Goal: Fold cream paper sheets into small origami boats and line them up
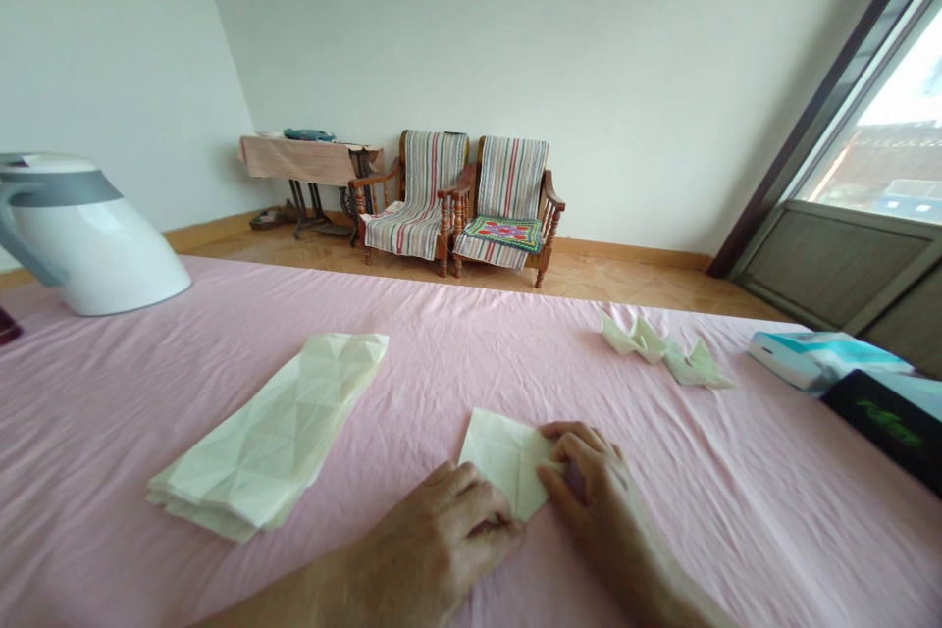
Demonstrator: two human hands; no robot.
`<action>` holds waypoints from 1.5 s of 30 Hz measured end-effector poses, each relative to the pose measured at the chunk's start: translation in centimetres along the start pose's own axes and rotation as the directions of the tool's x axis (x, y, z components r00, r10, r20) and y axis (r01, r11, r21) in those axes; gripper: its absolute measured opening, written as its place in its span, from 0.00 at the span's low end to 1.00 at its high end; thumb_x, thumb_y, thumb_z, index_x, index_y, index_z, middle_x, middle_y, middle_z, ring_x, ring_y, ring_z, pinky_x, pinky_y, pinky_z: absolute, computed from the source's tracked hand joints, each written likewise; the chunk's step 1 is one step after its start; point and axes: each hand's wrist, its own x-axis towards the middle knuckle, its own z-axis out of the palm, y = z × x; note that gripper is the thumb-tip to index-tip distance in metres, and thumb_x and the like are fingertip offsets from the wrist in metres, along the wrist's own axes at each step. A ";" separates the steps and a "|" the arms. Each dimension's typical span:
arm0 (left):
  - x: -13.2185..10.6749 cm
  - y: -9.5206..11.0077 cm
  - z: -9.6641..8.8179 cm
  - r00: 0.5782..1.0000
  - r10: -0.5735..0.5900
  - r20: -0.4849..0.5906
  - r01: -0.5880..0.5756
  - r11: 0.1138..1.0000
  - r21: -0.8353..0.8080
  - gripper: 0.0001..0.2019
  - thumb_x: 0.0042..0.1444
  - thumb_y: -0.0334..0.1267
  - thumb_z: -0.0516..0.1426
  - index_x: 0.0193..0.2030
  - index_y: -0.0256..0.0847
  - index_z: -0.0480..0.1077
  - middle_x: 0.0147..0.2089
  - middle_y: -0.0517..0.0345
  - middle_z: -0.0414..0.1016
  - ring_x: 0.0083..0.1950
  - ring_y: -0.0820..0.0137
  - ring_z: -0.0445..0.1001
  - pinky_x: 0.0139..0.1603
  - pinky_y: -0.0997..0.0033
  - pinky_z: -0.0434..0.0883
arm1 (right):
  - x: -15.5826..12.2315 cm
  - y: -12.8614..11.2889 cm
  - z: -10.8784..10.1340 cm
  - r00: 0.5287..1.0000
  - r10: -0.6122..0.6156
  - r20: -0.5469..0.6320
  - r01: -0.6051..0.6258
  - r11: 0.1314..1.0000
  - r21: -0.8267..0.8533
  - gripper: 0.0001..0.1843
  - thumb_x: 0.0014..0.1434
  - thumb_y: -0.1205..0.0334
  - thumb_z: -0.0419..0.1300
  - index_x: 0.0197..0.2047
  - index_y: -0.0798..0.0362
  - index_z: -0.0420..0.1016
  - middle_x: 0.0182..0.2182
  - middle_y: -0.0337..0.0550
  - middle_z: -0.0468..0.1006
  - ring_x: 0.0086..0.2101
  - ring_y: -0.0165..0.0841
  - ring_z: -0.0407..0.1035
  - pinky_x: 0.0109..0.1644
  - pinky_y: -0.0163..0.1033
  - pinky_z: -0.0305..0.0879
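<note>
A small pale-green square of folded paper (507,451) lies on the pink cloth between my hands, with crease lines across it. My left hand (463,530) is closed at its lower left edge, fingers curled and thumb by the near corner. At the right edge, my right hand (585,471) has bent fingers on the paper, its thumb pressed close to them. To the left lies a stack of creased pale-green paper sheets (272,432). Two folded paper shapes with pointed ends, a left one (634,339) and a right one (698,365), rest farther back on the right.
The pink cloth (412,343) is wrinkled. A white and grey jug (125,250) stands at the back left. On the right are a blue and white packet (816,358) and a black box (887,422). Two wooden chairs, one left (416,196) and one right (507,201), stand beyond.
</note>
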 end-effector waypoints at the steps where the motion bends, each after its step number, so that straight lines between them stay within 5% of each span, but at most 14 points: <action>1: 0.0 0.0 0.0 1.000 -0.006 0.015 0.006 1.000 0.007 0.20 0.61 0.28 0.54 0.60 0.41 0.65 0.53 0.53 0.72 0.51 0.62 0.67 0.58 0.63 0.64 | 0.0 0.1 0.0 1.000 0.007 0.002 -0.007 1.000 0.012 0.08 0.59 0.65 0.55 0.28 0.49 0.63 0.42 0.45 0.75 0.44 0.41 0.68 0.47 0.47 0.59; 7: -0.1 0.4 -0.5 0.999 -0.008 -0.035 0.009 0.999 0.035 0.18 0.65 0.30 0.51 0.61 0.43 0.65 0.62 0.57 0.68 0.55 0.61 0.67 0.61 0.62 0.63 | 0.0 0.1 0.1 0.999 0.030 0.022 -0.031 0.998 0.048 0.08 0.59 0.64 0.54 0.27 0.49 0.62 0.43 0.45 0.74 0.44 0.41 0.67 0.47 0.47 0.59; 20: 0.2 0.0 -0.3 0.998 0.029 -0.055 -0.030 0.999 -0.025 0.20 0.62 0.26 0.50 0.59 0.40 0.68 0.61 0.54 0.71 0.54 0.62 0.71 0.57 0.59 0.68 | 0.1 0.3 0.3 0.999 0.038 0.036 -0.040 0.997 0.059 0.07 0.57 0.66 0.53 0.27 0.50 0.62 0.42 0.44 0.74 0.41 0.40 0.66 0.45 0.48 0.57; 45: 0.2 -0.2 0.0 0.995 -0.098 0.022 0.099 0.991 -0.092 0.23 0.56 0.22 0.53 0.57 0.43 0.68 0.63 0.60 0.68 0.57 0.62 0.66 0.62 0.58 0.61 | 0.0 0.8 -1.0 0.994 0.110 -0.007 -0.109 0.964 -0.245 0.06 0.56 0.62 0.55 0.28 0.50 0.69 0.46 0.46 0.75 0.45 0.43 0.68 0.45 0.49 0.60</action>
